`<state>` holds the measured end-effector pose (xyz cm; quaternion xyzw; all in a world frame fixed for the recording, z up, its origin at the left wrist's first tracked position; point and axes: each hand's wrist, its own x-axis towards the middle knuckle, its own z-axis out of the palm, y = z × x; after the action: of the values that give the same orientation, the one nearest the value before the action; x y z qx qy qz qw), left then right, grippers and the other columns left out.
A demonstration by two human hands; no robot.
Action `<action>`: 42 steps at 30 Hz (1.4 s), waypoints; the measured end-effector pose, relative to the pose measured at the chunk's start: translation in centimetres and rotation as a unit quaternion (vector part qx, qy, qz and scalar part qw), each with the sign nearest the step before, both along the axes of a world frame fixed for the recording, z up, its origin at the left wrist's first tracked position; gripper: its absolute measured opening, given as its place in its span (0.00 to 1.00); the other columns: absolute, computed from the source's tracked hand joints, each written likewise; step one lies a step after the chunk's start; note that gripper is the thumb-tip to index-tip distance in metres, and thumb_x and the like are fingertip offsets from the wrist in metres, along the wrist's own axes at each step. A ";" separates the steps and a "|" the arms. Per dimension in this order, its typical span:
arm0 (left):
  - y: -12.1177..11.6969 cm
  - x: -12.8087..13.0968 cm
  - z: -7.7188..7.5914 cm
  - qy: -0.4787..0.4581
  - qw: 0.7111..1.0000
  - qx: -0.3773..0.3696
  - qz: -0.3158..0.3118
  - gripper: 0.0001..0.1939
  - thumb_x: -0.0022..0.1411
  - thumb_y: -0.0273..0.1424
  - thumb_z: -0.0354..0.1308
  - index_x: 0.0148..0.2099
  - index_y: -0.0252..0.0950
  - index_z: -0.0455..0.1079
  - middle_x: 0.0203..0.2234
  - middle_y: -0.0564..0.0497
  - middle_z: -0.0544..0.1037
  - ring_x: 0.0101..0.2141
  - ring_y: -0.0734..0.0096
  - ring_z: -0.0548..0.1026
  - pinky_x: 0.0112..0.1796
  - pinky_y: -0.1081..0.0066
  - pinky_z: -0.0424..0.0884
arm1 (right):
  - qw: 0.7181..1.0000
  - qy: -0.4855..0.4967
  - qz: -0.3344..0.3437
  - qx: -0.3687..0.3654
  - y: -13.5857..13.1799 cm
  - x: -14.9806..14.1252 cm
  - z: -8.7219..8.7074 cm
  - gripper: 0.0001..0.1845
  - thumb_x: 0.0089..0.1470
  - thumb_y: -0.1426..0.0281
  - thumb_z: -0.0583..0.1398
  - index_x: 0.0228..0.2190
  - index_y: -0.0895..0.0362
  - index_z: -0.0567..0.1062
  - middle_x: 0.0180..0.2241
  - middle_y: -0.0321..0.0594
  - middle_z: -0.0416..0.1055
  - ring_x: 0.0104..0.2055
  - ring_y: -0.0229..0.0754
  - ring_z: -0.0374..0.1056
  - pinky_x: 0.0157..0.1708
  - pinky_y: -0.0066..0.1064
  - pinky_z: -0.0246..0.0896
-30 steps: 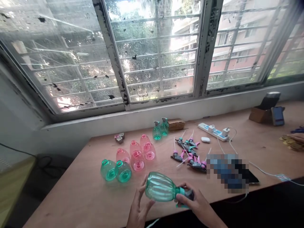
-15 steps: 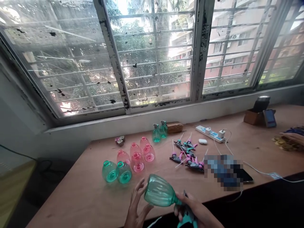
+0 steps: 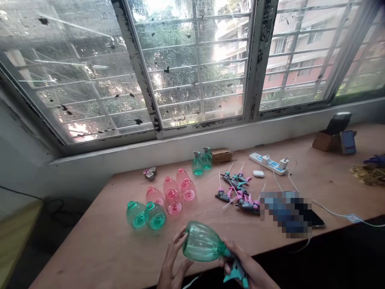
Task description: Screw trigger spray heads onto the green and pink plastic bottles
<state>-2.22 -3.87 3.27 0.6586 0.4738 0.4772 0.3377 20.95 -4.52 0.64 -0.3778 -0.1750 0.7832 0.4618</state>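
Note:
A clear green bottle [image 3: 200, 243] lies tilted on its side in the air over the table's front edge. At its base, the fingers and thumb of my left hand [image 3: 174, 257] curl around the bottom rim. My right hand [image 3: 245, 261] grips a grey and teal spray head [image 3: 236, 271] at the bottle's neck, where the collar meets the opening. My right fingers partly hide that joint. Beyond my left hand stand two open green bottles [image 3: 155, 216], beside several open pink bottles [image 3: 173, 202].
Several loose spray heads [image 3: 237, 188] with tubes lie right of centre. Two green bottles with spray heads [image 3: 197, 163] stand by a cardboard box [image 3: 221, 155]. Behind are a power strip [image 3: 267, 163] and a white case [image 3: 258, 174]. A dark tablet-like device [image 3: 314, 218] lies at right.
My left fingers have closed in onto the bottle's base. The spray head's collar sits closer against the neck, with my right hand still on it. The view has shifted slightly.

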 end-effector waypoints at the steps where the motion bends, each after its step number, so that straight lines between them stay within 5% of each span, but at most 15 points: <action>1: 0.0 -0.1 0.1 -0.010 1.000 -0.012 -0.015 0.25 0.60 0.45 0.62 0.59 0.48 0.71 0.63 0.45 0.70 0.64 0.51 0.64 0.63 0.52 0.58 | 1.000 -0.013 0.000 0.019 0.1 0.0 0.0 0.25 0.55 0.51 0.64 0.24 0.62 0.77 0.19 0.39 0.78 0.17 0.31 0.68 0.19 0.19 0.61; 4: 0.0 -0.1 -0.3 -0.101 0.994 -0.043 -0.020 0.29 0.55 0.53 0.63 0.54 0.44 0.73 0.63 0.42 0.69 0.63 0.47 0.65 0.62 0.51 0.60 | 0.991 -0.061 0.013 0.116 0.3 0.0 -0.1 0.25 0.52 0.49 0.66 0.25 0.60 0.73 0.20 0.40 0.79 0.18 0.33 0.71 0.19 0.21 0.60; 7: 0.5 0.3 -1.1 -0.201 0.974 -0.080 0.068 0.26 0.53 0.57 0.61 0.40 0.40 0.75 0.59 0.41 0.72 0.60 0.45 0.68 0.59 0.52 0.65 | 0.970 -0.140 0.014 0.198 0.1 0.1 0.3 0.25 0.49 0.48 0.67 0.29 0.57 0.71 0.21 0.38 0.79 0.20 0.38 0.73 0.23 0.26 0.62; 10: 1.3 0.4 -1.5 -0.258 0.938 -0.197 0.124 0.35 0.49 0.64 0.58 0.43 0.38 0.75 0.50 0.40 0.79 0.56 0.44 0.73 0.55 0.52 0.70 | 0.899 -0.316 0.036 0.302 -0.4 0.7 1.4 0.19 0.53 0.54 0.66 0.32 0.57 0.75 0.26 0.37 0.78 0.27 0.42 0.73 0.30 0.30 0.64; 13: 1.7 0.7 -1.1 -0.251 0.902 -0.341 0.086 0.42 0.50 0.64 0.57 0.53 0.35 0.73 0.45 0.40 0.82 0.50 0.43 0.78 0.48 0.51 0.75 | 0.816 -0.434 0.084 0.372 -0.7 1.2 2.5 0.13 0.52 0.59 0.67 0.34 0.56 0.78 0.30 0.37 0.78 0.33 0.43 0.71 0.34 0.30 0.62; 14: 1.6 0.9 -0.8 -0.238 0.899 -0.359 0.080 0.41 0.52 0.62 0.57 0.56 0.35 0.72 0.46 0.41 0.82 0.50 0.44 0.78 0.48 0.51 0.75 | 0.817 -0.432 0.086 0.371 -0.7 1.3 2.6 0.14 0.52 0.59 0.67 0.35 0.55 0.78 0.30 0.37 0.78 0.34 0.44 0.72 0.35 0.30 0.62; 16: 1.3 1.7 -0.1 -0.214 0.919 -0.318 0.091 0.38 0.54 0.58 0.60 0.58 0.37 0.70 0.49 0.43 0.81 0.51 0.45 0.77 0.50 0.53 0.74 | 0.870 -0.361 0.065 0.330 -0.5 1.0 2.5 0.18 0.52 0.55 0.66 0.34 0.56 0.76 0.27 0.37 0.78 0.30 0.43 0.73 0.33 0.30 0.63; 19: 0.5 2.6 0.9 -0.178 0.973 -0.119 0.086 0.33 0.52 0.52 0.64 0.56 0.41 0.72 0.53 0.44 0.78 0.56 0.46 0.73 0.57 0.56 0.68 | 0.964 -0.173 0.060 0.195 -0.1 0.4 1.9 0.25 0.53 0.47 0.62 0.29 0.58 0.71 0.20 0.36 0.76 0.19 0.37 0.70 0.22 0.26 0.58; 21: 0.1 2.5 1.4 -0.147 0.988 -0.025 0.037 0.30 0.51 0.49 0.67 0.54 0.43 0.73 0.58 0.44 0.74 0.60 0.44 0.68 0.60 0.55 0.64 | 0.984 -0.092 0.075 0.133 -0.1 0.3 1.6 0.25 0.54 0.47 0.61 0.26 0.58 0.69 0.18 0.36 0.75 0.15 0.32 0.66 0.18 0.23 0.52; 23: 0.2 1.8 1.6 -0.126 0.991 -0.019 -0.027 0.35 0.49 0.50 0.69 0.57 0.44 0.72 0.63 0.43 0.69 0.64 0.43 0.62 0.62 0.53 0.59 | 0.985 -0.076 0.079 0.134 -0.3 0.5 1.5 0.24 0.52 0.48 0.63 0.27 0.57 0.67 0.19 0.36 0.75 0.15 0.32 0.66 0.18 0.22 0.53; 26: 0.8 0.7 1.2 -0.188 0.969 -0.134 -0.089 0.48 0.47 0.64 0.59 0.64 0.42 0.66 0.64 0.39 0.67 0.64 0.40 0.63 0.60 0.49 0.62 | 0.959 -0.170 0.063 0.219 -0.9 1.0 2.1 0.24 0.48 0.49 0.66 0.30 0.56 0.68 0.21 0.35 0.76 0.20 0.38 0.71 0.24 0.28 0.61; 30: 1.1 1.1 0.4 -0.258 0.926 -0.276 0.015 0.40 0.56 0.62 0.52 0.56 0.36 0.74 0.54 0.38 0.78 0.56 0.43 0.73 0.54 0.51 0.70 | 0.874 -0.350 0.061 0.331 -1.1 1.0 2.2 0.18 0.48 0.56 0.69 0.32 0.57 0.75 0.26 0.35 0.76 0.29 0.41 0.71 0.31 0.30 0.62; 35: 0.0 2.1 1.2 -0.106 0.988 -0.090 0.066 0.28 0.54 0.51 0.63 0.53 0.42 0.74 0.51 0.45 0.79 0.53 0.48 0.74 0.56 0.57 0.67 | 0.978 -0.122 0.085 0.146 -0.3 -0.6 -0.3 0.27 0.48 0.45 0.65 0.29 0.57 0.70 0.17 0.34 0.74 0.16 0.34 0.67 0.18 0.23 0.57; 39: -0.4 1.4 1.8 -0.034 0.998 0.044 0.013 0.28 0.53 0.49 0.65 0.55 0.45 0.74 0.57 0.45 0.74 0.61 0.45 0.66 0.62 0.54 0.59 | 0.992 -0.046 0.092 0.069 -0.1 -1.1 -1.6 0.30 0.46 0.43 0.66 0.23 0.60 0.73 0.15 0.33 0.70 0.15 0.28 0.61 0.17 0.19 0.53; 42: 0.0 0.1 1.1 -0.035 0.999 -0.017 -0.032 0.38 0.51 0.53 0.65 0.63 0.49 0.68 0.64 0.47 0.68 0.65 0.44 0.60 0.65 0.52 0.52 | 0.984 -0.086 0.075 0.134 0.0 -0.6 -1.7 0.30 0.43 0.43 0.67 0.24 0.59 0.72 0.17 0.34 0.72 0.18 0.31 0.63 0.20 0.21 0.55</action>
<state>-2.17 -3.84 4.33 0.6500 0.4488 0.4810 0.3803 20.34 -4.56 -1.10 -0.3637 -0.3455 0.7497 0.4317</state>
